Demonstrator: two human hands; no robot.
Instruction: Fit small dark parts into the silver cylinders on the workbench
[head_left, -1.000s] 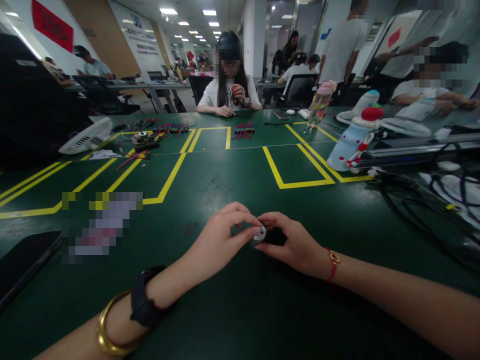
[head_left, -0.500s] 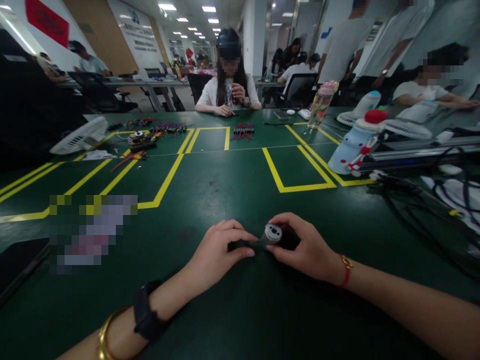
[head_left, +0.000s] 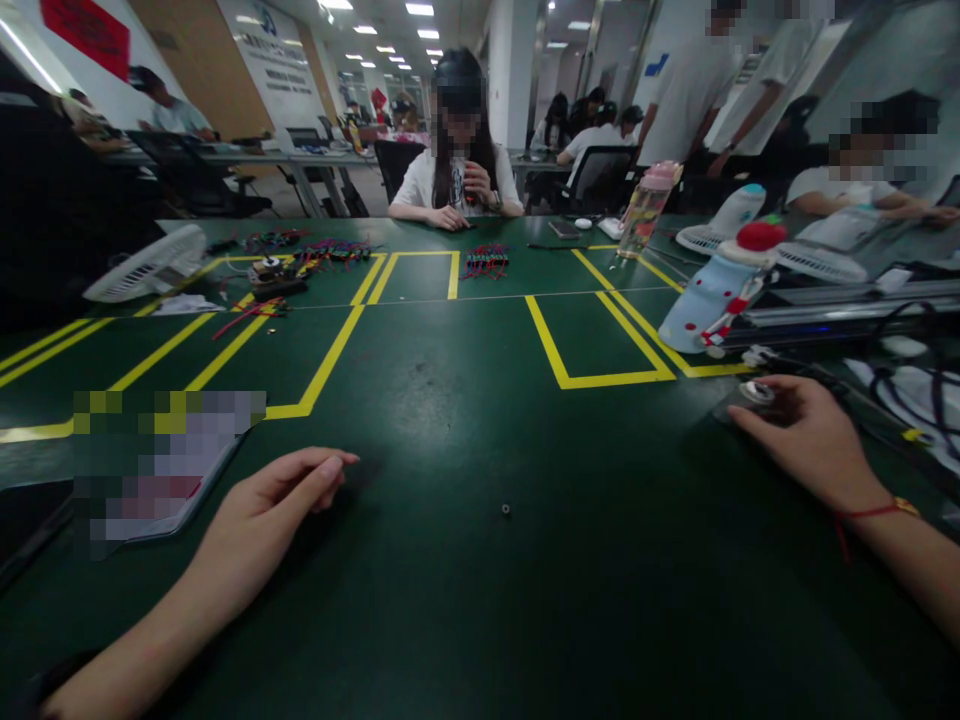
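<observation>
My right hand is out to the right on the green table, fingers closed around a small dark cylindrical part with a silver round end. My left hand rests low on the left, fingers loosely curled, pinching something small and dark against the table that I cannot make out. A tiny round ring-like piece lies alone on the table between the two hands, touched by neither.
Black cables and a pale blue bottle with a red cap lie just beyond my right hand. A blurred flat item sits by my left hand. Yellow tape lines, a white fan, wire bundles and a seated person lie farther off.
My hands were together at the table's middle on the silver-ended part. They have separated: the right hand carried the part far right, the left drew back left, and a tiny ring lies between.
</observation>
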